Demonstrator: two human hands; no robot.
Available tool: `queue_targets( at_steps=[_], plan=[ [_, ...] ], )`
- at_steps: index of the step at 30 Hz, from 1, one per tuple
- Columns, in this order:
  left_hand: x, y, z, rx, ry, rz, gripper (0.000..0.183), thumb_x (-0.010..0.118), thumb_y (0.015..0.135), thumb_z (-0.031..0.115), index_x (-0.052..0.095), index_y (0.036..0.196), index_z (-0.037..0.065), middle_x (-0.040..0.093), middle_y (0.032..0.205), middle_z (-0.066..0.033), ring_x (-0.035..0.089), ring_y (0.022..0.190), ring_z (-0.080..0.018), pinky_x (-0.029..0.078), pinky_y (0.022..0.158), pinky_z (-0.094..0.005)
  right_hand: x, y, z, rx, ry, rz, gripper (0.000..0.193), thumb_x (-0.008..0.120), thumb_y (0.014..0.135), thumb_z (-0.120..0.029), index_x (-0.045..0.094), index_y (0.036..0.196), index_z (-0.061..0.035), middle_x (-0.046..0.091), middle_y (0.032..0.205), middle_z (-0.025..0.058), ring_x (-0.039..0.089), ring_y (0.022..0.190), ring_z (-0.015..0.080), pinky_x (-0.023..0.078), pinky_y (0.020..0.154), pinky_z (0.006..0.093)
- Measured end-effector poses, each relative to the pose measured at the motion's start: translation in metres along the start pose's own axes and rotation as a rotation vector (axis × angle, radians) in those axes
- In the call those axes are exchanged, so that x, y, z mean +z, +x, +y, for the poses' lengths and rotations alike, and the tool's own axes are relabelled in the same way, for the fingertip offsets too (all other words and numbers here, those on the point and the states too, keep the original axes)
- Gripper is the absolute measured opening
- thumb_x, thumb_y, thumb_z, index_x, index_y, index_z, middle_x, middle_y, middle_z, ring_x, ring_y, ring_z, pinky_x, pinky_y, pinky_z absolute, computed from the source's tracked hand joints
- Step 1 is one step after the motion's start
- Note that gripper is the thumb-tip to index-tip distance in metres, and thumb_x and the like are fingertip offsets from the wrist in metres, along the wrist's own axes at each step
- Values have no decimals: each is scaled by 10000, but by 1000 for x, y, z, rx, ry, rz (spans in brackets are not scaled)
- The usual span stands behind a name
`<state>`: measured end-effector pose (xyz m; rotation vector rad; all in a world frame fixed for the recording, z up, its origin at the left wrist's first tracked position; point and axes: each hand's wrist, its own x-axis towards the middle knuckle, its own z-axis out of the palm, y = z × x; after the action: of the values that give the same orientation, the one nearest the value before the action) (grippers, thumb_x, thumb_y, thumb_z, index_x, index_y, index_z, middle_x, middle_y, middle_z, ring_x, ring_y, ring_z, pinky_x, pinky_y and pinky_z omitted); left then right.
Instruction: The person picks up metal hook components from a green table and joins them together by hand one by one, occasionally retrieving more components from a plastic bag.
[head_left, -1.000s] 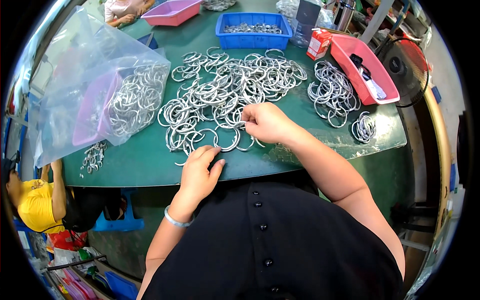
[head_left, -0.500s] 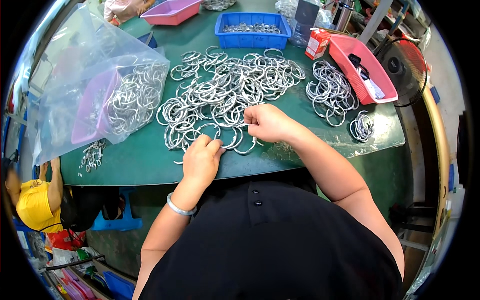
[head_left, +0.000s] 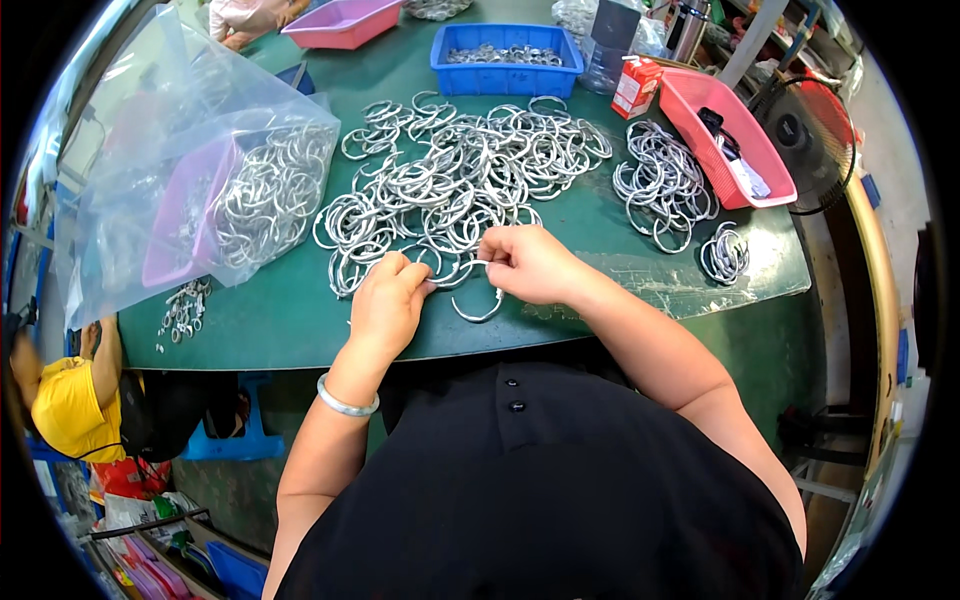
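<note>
A smooth, silver-coloured ring with a gap in its curve (head_left: 477, 319) is pinched by the fingers of the right hand (head_left: 530, 266) near the front edge of a green tabletop (head_left: 270, 320), just before a tangled heap of shiny silver-coloured rings (head_left: 480, 165). The fingers of the left hand (head_left: 386, 305) are drawn close together at the heap's near edge; whether anything is gripped by them cannot be told. A pale, polished bangle (head_left: 347, 400) is worn on the left wrist. To the right, similar rings are gathered in a loose cluster (head_left: 662, 185) and a small round bundle (head_left: 725, 255); more are seen through a clear, crinkled plastic bag (head_left: 120, 210). The tabletop's finish is scuffed at the right front. Small metal parts are held in a blue rectangular plastic tray (head_left: 507, 83). A pink plastic basket (head_left: 685, 115) is set near a round black fan (head_left: 805, 140). A co-worker in yellow (head_left: 78, 405) is seated at the left. Printing is carried by a red-and-white carton (head_left: 636, 88), too small to be read.
</note>
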<state>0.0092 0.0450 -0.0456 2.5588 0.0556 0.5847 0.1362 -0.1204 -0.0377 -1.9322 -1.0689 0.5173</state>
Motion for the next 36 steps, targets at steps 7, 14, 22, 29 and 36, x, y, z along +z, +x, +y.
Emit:
queue_targets(
  at_steps=[7, 14, 22, 29, 36],
  plan=[
    [-4, -8, 11, -101, -163, 39, 185, 601, 732, 30, 589, 916, 22, 529, 769, -70, 527, 645, -173, 423, 582, -263, -10, -10, 1, 268, 690, 77, 98, 535, 757, -10, 539, 855, -10, 523, 636, -5, 460, 498, 44, 360, 445, 178],
    [-10, -18, 34, -484, -1054, -199, 202, 474, 877, 147, 570, 995, 14, 589, 819, -42, 534, 691, -90, 431, 612, -211, -8, -20, -14, 233, 814, 158, 104, 559, 772, -34, 539, 873, -24, 554, 674, 14, 498, 517, 58, 403, 469, 180],
    [-11, -12, 34, -713, -1257, -152, 179, 467, 880, 172, 581, 883, 33, 584, 706, -26, 532, 600, -87, 406, 543, -194, -9, -28, -17, 211, 881, 80, 84, 541, 813, -88, 540, 863, -20, 568, 670, 22, 535, 520, 78, 420, 460, 189],
    [-9, -10, 31, -737, -1349, -141, 177, 476, 875, 166, 575, 862, 20, 571, 685, -33, 526, 585, -96, 414, 526, -206, -12, -31, -14, 236, 898, 33, 107, 527, 833, -116, 542, 861, -14, 573, 673, 33, 539, 515, 85, 425, 458, 194],
    [-9, -9, 29, -769, -1438, -119, 173, 477, 873, 148, 565, 843, 1, 556, 677, -47, 507, 572, -103, 418, 521, -218, -13, -31, -14, 263, 897, 2, 109, 511, 851, -116, 541, 867, -12, 579, 677, 37, 548, 521, 84, 426, 465, 186]
  ],
)
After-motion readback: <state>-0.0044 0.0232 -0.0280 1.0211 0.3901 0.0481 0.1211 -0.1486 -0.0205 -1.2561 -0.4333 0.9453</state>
